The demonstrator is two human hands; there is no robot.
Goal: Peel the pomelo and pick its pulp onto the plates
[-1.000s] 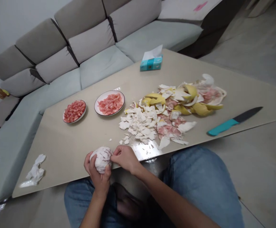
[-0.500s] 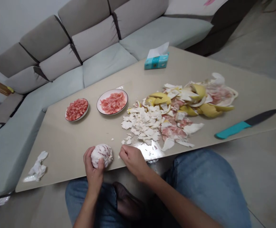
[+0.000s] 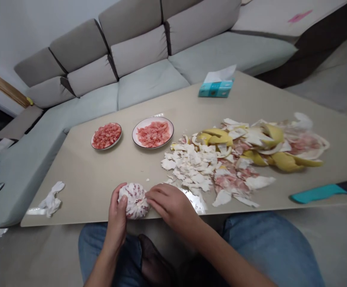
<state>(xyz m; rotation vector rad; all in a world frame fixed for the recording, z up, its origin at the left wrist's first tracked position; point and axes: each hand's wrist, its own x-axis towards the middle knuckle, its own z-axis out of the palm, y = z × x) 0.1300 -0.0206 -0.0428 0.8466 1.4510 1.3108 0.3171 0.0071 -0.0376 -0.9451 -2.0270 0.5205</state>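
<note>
A peeled pomelo (image 3: 135, 202), white with pith and streaked with reddish flesh, is at the table's near edge. My left hand (image 3: 117, 215) is wrapped round its left side, thumb on the near face. At the fruit's right side, my right hand (image 3: 173, 205) is closed, its fingertips pinching at the pith; the exact bit between them is hidden. Just beyond my right hand lies a heap of torn white pith (image 3: 191, 165). Yellow pomelo rind (image 3: 287, 161) and pink membrane scraps (image 3: 233, 179) are piled farther right.
Two plates hold pink pomelo flesh: a smaller plate (image 3: 115, 144) and a larger plate (image 3: 169, 124). A knife with a teal handle (image 3: 316, 194) lies by the near right edge. Crumpled tissue (image 3: 52, 201) is at left, a tissue pack (image 3: 215, 89) at the back. A sofa (image 3: 149, 79) lines the far side.
My right hand has moved from the table beside the pith scraps to the pomelo's right side. The pomelo has turned in my left hand, showing more red streaks. The whole view has shifted.
</note>
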